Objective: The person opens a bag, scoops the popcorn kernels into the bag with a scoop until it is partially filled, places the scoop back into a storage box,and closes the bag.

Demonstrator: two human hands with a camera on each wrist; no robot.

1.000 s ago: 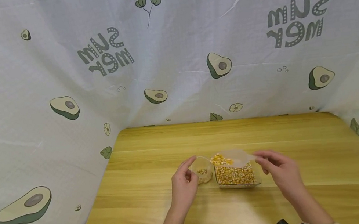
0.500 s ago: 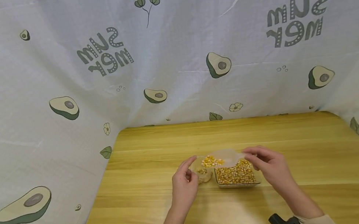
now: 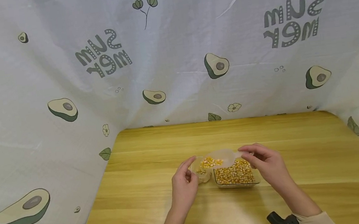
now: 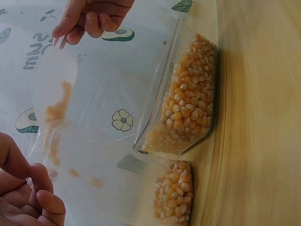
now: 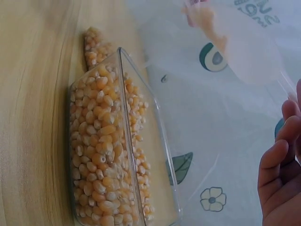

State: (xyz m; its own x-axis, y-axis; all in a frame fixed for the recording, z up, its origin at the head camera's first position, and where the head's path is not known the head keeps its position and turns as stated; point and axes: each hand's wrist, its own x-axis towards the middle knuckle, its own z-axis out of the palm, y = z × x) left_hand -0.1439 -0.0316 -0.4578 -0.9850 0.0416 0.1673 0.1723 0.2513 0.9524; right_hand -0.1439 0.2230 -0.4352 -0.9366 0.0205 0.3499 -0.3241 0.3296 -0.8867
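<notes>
My left hand [image 3: 184, 185] pinches the rim of a clear plastic bag [image 4: 108, 197] between thumb and finger. The bag stands upright on the table with a small heap of corn kernels [image 4: 174, 193] in its bottom. My right hand [image 3: 267, 165] pinches the handle of a translucent scoop [image 3: 226, 157], whose bowl carries dried corn kernels [image 3: 210, 162]. The scoop's front end is over the bag's mouth. In the left wrist view, several blurred kernels show inside the bag, below the scoop. Next to the bag, a clear rectangular container [image 5: 163, 129] is well filled with kernels.
The wooden table [image 3: 137, 205] bears the bag and the container close together. A pale curtain [image 3: 173, 53] printed with avocados and lettering hangs behind and at the sides. Dark wrist mounts [image 3: 283, 222] sit on both forearms.
My right hand has carried the loaded scoop leftward from above the container to over the bag's mouth. My left hand has stayed in place on the bag's rim.
</notes>
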